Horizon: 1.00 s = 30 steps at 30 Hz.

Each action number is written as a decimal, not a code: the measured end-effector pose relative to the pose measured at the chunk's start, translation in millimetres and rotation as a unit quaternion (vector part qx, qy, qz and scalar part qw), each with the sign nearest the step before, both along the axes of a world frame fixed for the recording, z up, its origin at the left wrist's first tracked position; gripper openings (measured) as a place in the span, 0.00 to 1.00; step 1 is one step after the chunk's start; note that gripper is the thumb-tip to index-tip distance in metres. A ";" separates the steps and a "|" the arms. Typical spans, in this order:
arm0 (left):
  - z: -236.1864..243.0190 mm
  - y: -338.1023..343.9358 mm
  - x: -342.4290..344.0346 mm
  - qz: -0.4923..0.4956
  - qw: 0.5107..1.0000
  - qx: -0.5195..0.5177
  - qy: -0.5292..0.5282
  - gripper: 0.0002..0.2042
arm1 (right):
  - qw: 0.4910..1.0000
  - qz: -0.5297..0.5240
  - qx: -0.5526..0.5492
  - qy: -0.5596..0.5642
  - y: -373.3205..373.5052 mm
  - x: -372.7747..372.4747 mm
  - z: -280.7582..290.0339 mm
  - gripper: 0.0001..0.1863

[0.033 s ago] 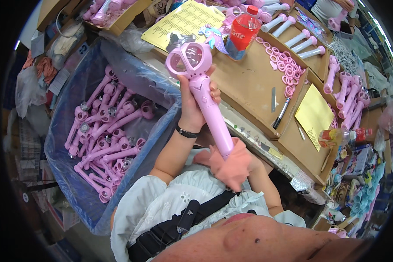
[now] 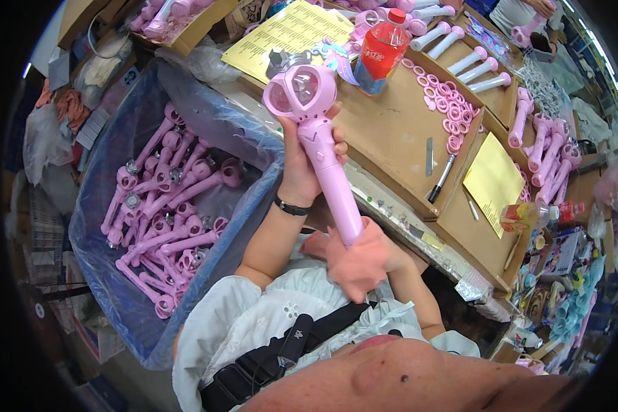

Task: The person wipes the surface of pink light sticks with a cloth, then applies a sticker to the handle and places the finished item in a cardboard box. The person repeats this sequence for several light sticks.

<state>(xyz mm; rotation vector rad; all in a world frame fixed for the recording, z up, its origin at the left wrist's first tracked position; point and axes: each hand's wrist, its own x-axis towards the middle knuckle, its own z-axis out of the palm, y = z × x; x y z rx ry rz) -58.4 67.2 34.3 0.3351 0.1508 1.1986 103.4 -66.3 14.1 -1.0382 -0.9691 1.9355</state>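
Observation:
I hold a pink toy wand (image 2: 338, 200) upright in front of me; its round, clear-windowed head (image 2: 301, 89) is at the top. My left hand (image 2: 302, 168), with a black band on the wrist, is wrapped around the upper handle just below the head. My right hand (image 2: 360, 264), in a pink glove, grips the bottom end of the handle. The wand stands between a bin on my left and a cardboard-covered bench (image 2: 391, 137) ahead.
A blue plastic-lined bin (image 2: 103, 275) at left holds several pink wands (image 2: 172, 206). On the bench are a red bottle (image 2: 381, 51), yellow sheets (image 2: 288, 31) (image 2: 493, 182), pink rings (image 2: 453, 117), a black marker (image 2: 441, 180) and loose handles (image 2: 460, 62). More wands (image 2: 549, 151) lie at right.

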 end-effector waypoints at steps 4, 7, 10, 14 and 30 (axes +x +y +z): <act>-5.8 -2.9 5.9 0.090 0.977 0.004 0.191 0.42 | 0.914 -0.034 0.233 -0.331 0.3 -13.1 0.1 0.27; -4.9 -1.3 6.0 0.068 0.981 -0.007 0.184 0.42 | 0.967 -0.035 0.128 -0.216 1.7 -17.1 -13.7 0.18; 2.3 1.9 -3.4 0.020 0.983 0.008 0.184 0.42 | 0.964 -0.259 0.038 -0.047 15.9 -7.6 -23.4 0.16; 8.7 -3.9 -13.7 0.000 0.919 0.138 0.370 0.39 | 0.846 -0.310 0.378 -0.213 36.6 11.2 -7.6 0.23; -1.0 -60.7 13.4 -0.061 0.901 0.131 0.409 0.30 | 0.943 -0.172 0.192 0.210 107.2 18.8 47.3 0.24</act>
